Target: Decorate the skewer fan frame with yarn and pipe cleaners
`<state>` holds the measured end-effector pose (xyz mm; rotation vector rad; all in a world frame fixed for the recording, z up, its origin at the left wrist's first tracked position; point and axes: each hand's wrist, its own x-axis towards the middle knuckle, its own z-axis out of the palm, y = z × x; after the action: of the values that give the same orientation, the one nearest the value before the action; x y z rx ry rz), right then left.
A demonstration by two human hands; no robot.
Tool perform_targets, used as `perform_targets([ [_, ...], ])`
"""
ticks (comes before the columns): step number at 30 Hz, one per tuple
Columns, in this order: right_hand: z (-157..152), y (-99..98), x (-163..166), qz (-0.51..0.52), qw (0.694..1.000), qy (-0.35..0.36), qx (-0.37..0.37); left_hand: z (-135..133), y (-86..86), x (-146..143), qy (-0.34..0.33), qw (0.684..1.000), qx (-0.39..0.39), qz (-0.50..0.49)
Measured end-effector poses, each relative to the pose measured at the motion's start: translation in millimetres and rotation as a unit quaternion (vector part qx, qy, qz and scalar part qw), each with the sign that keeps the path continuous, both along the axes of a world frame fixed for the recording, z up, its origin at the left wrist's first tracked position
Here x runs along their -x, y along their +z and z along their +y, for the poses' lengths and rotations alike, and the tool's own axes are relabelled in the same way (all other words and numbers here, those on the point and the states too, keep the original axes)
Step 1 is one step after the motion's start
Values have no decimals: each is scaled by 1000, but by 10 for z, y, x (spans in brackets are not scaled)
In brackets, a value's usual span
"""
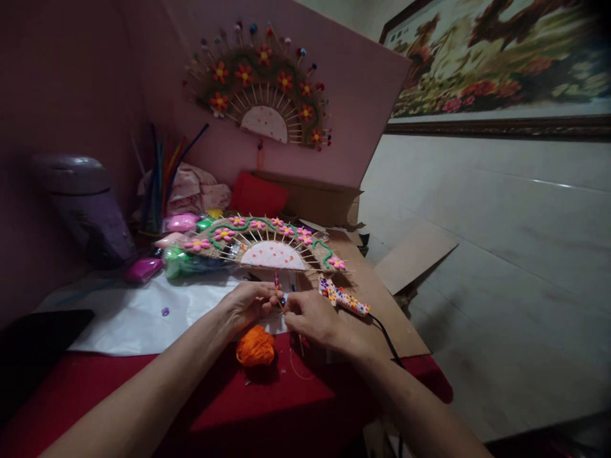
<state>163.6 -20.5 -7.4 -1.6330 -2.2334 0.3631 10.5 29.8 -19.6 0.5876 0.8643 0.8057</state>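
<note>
A craft fan (272,254) lies on the table, with burlap, thin sticks, pink clay flowers and a white half-round base with red dots. From its base a short beaded orange cord (277,281) runs toward me. My left hand (249,304) pinches this cord just below the fan. Close beside it, my right hand (312,316) is closed with its fingertips on the cord's lower end, near a dark blue bead (282,301). An orange ball of yarn (255,347) sits below my hands. To the right of them lies a flower-patterned glue gun (344,298).
A finished-looking fan (264,121) leans upright on a pink board (353,95). Clay bags (179,261), a purple flask (86,203) and pipe cleaners (160,178) stand left. Cardboard (396,327) and the glue gun's black cord (386,337) are right. White sheeting (128,324) covers red cloth (214,407).
</note>
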Motion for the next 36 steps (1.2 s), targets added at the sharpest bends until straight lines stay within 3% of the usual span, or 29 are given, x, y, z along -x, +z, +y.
perform_targets([
  [6,-16,8,-6,15,1000,-2,-5,24,-5,-6,-13,999,33,9],
  [12,-28,16,13,6,1000,21,-11,27,-8,-37,18,999,45,19],
  [22,-36,63,43,6,1000,-10,5,35,-50,3,-2,999,2,-39],
  [36,-64,92,93,-27,999,15,-33,66,-97,-31,18,1000,0,-14],
])
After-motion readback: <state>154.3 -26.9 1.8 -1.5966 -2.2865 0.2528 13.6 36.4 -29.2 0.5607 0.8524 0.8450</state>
